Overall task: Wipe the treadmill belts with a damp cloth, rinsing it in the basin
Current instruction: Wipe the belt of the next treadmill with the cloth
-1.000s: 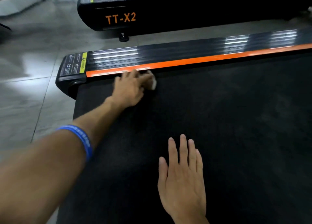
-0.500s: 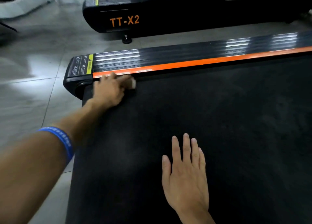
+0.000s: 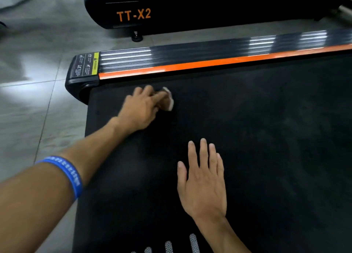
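Under the left hand [image 3: 142,108], most of a pale cloth [image 3: 169,100] hidden; only a blurred edge visible past the fingertips, toward the right. Cloth shape and size hard to make out. Left hand motion-blurred, fingers bent over the cloth and pressing it to the black treadmill belt [image 3: 266,138], at the far left part of the belt, near the orange edge strip [image 3: 209,64] but apart from it. Grip detail under the palm not visible.

Counted: 2 hands, 1 cloth, 2 treadmills, 1 blue wristband [image 3: 66,174] on the left forearm, 1 warning label [image 3: 85,65] at the rail end. Second treadmill [image 3: 190,10], marked TT-X2, cut off at the top and right edges. Near treadmill cut off at the right and bottom. 4 grey markings [image 3: 193,243] on the belt at the bottom edge, partly cropped; lettering on label and wristband unreadable.

Right hand [image 3: 203,182] flat on the belt, fingers straight and slightly spread, holding nothing, nearer than the cloth and to its right, well apart from it. Grey tiled floor [image 3: 38,62] at the left.
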Motion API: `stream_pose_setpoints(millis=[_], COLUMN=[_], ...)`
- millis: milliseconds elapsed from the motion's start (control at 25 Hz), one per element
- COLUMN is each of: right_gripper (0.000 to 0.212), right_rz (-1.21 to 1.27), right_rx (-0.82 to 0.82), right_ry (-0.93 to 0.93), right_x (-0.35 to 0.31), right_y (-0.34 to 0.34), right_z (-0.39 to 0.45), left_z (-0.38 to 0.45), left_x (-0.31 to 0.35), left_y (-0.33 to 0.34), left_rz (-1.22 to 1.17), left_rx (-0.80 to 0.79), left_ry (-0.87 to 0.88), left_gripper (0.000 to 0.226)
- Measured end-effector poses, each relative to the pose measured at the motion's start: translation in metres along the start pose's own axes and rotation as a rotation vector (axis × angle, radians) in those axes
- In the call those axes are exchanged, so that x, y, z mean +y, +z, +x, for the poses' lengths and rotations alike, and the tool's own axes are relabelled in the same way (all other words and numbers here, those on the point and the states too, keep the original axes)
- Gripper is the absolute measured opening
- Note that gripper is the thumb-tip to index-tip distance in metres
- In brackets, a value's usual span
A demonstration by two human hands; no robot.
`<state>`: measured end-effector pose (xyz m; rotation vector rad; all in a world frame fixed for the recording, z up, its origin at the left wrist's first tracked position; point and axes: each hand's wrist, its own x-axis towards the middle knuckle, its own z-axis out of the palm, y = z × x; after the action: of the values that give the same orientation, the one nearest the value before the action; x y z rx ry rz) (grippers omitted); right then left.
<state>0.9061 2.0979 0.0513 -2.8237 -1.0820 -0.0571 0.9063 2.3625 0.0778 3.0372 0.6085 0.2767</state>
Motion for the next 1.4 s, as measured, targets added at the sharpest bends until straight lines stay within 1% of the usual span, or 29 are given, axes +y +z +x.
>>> stream_pose_setpoints(millis=[80, 120, 160, 200, 240, 320, 360, 400, 440, 480, 520, 640, 680, 720, 760, 800, 880, 920, 960, 1000, 1040, 1160, 1200, 1240, 1280, 1360, 1400], right_gripper=[0.061, 0.061, 0.061, 0.062, 0.062, 0.064, 0.066, 0.067, 0.068, 0.068, 0.068, 0.068, 0.068, 0.069, 0.069, 0.068, 0.068, 0.068, 0.068, 0.068, 0.068, 0.068, 0.068, 0.068, 0.068, 0.068, 0.068], right_rz=[0.009, 0.01, 0.01, 0.013, 0.018, 0.026, 0.03, 0.037, 0.046, 0.056, 0.065, 0.073, 0.072, 0.068, 0.062, 0.06, 0.055, 0.05, 0.046, 0.044, 0.047, 0.052, 0.051, 0.05, 0.046, 0.031, 0.024], right_rx=[-0.001, -0.005, -0.011, -0.019, -0.03, -0.063, -0.081, -0.098, -0.114, -0.123, -0.13, -0.15, -0.153, -0.158, -0.163, -0.163, -0.151, -0.14, -0.13, -0.122, -0.118, -0.124, -0.125, -0.123, -0.118, -0.118, -0.121], right_ry=[0.0, 0.0, 0.0, -0.001, -0.003, -0.01, -0.011, -0.015, -0.021, -0.025, -0.027, -0.026, -0.028, -0.03, -0.03, -0.03, -0.023, -0.021, -0.02, -0.018, -0.016, -0.029, -0.034, -0.035, -0.032, -0.025, -0.025], right_x=[0.001, 0.0, 0.0, 0.0, 0.0, 0.001, 0.002, 0.002, 0.002, 0.002, 0.002, 0.001, 0.001, 0.001, 0.001, 0.002, 0.001, 0.001, 0.0, 0.0, 0.001, 0.001, 0.002, 0.002, 0.002, 0.001, 0.001], right_y=[0.0, -0.001, -0.001, -0.001, -0.001, -0.003, -0.004, -0.005, -0.006, -0.007, -0.008, -0.01, -0.01, -0.01, -0.01, -0.009, -0.009, -0.008, -0.007, -0.007, -0.006, -0.005, -0.005, -0.005, -0.005, -0.006, -0.007], right_z=[0.0, 0.0, 0.0, 0.0, -0.001, 0.0, 0.0, 0.0, 0.0, -0.001, -0.001, -0.001, 0.0, 0.0, 0.0, 0.0, 0.0, 0.0, -0.001, -0.001, -0.001, -0.001, -0.001, -0.001, 0.0, 0.0, 0.0], left_z=[-0.008, -0.014, -0.018, -0.02, -0.022, -0.026, -0.029, -0.034, -0.036, -0.035, -0.033, -0.029, -0.029, -0.028, -0.025, -0.022, -0.022, -0.024, -0.022, -0.017, -0.013, -0.012, -0.014, -0.015, -0.017, -0.03, -0.044], left_x=[-0.043, -0.055, -0.057, -0.047, -0.03, 0.015, 0.036, 0.047, 0.047, 0.035, 0.015, -0.056, -0.069, -0.067, -0.053, -0.032, 0.016, 0.031, 0.031, 0.016, -0.007, -0.08, -0.089, -0.085, -0.069, -0.022, 0.002], left_y=[-0.007, -0.01, -0.01, -0.009, -0.006, 0.001, 0.004, 0.007, 0.005, 0.0, -0.004, -0.013, -0.015, -0.015, -0.015, -0.014, -0.009, -0.005, -0.004, -0.006, -0.009, -0.015, -0.016, -0.016, -0.016, -0.012, -0.01], left_rz=[-0.001, -0.022, -0.026, -0.019, -0.026, -0.075, -0.079, -0.061, -0.039, -0.024, -0.003, 0.034, 0.01, 0.006, 0.021, 0.032, 0.065, 0.083, 0.086, 0.068, 0.053, 0.047, 0.008, -0.027, -0.052, -0.094, -0.116], left_rx=[-0.007, 0.002, 0.018, 0.033, 0.046, 0.066, 0.044, 0.008, -0.02, -0.013, 0.007, 0.012, 0.011, 0.013, 0.026, 0.04, 0.052, 0.031, 0.02, 0.027, 0.026, -0.045, -0.054, -0.041, -0.026, 0.019, 0.031], left_ry=[-0.293, -0.411, -0.455, -0.43, -0.334, -0.067, 0.056, 0.142, 0.17, 0.145, 0.059, -0.356, -0.47, -0.524, -0.509, -0.426, -0.125, -0.001, 0.05, 0.02, -0.083, -0.478, -0.551, -0.565, -0.526, -0.335, -0.181], left_gripper=[0.053, 0.051, 0.05, 0.05, 0.05, 0.052, 0.054, 0.056, 0.058, 0.059, 0.059, 0.052, 0.049, 0.047, 0.046, 0.046, 0.051, 0.054, 0.057, 0.057, 0.055, 0.048, 0.047, 0.046, 0.046, 0.045, 0.046])
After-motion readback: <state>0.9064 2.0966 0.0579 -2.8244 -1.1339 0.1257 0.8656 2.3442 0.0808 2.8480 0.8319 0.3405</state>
